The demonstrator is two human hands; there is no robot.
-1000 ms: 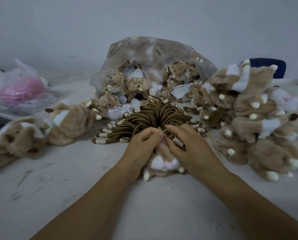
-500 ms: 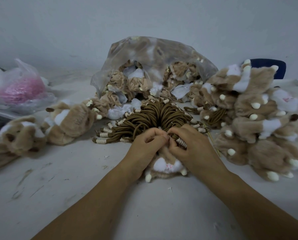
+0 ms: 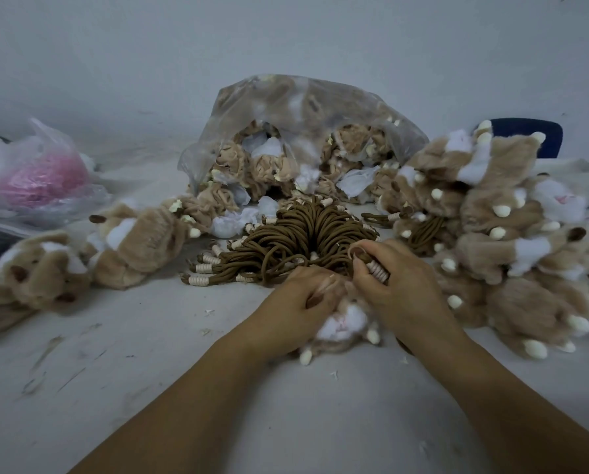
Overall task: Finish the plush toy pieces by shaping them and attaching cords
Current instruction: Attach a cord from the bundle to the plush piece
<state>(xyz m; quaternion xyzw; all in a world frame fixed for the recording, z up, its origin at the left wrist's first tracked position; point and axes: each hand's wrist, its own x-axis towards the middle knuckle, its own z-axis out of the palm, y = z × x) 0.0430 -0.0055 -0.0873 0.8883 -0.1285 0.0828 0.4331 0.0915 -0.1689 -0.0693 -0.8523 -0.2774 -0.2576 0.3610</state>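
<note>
Nearest the camera, two bare forearms reach over the scuffed white table (image 3: 142, 388) and meet just in front of the cord bundle (image 3: 296, 234), a fan of brown loops with pale wrapped ends. At the bundle's near edge the left hand (image 3: 298, 302) has its fingers curled down into the tan fur of a plush piece (image 3: 342, 325), gripping it. The piece lies on the table there, its white patch and two cream claws showing below the hands. The right hand (image 3: 400, 289), at the bundle's near right corner, bends fingers and thumb tightly round a single cord (image 3: 376, 271), pinching it by its pale wound end. Whether that cord is joined to the fur cannot be told, since the fingers hide it. Left of the cord bundle lie a few stuffed tan and white plush toys (image 3: 139, 241), touching one another. Right of the bundle rises a heap of plush pieces (image 3: 512, 241) with cream claws, brown cords showing among them. Behind the bundle a clear plastic bag (image 3: 303, 107) lies open toward it, spilling crumpled tan and white unshaped pieces (image 3: 231, 196) that reach the cords' far side. Well off to the bundle's left sits a thin bag (image 3: 36, 179) with something pink inside. Behind the bundle and to its right, a dark blue object (image 3: 525, 131) shows over the heap, too hidden to identify. A plain pale wall (image 3: 286, 35) stands beyond.
</note>
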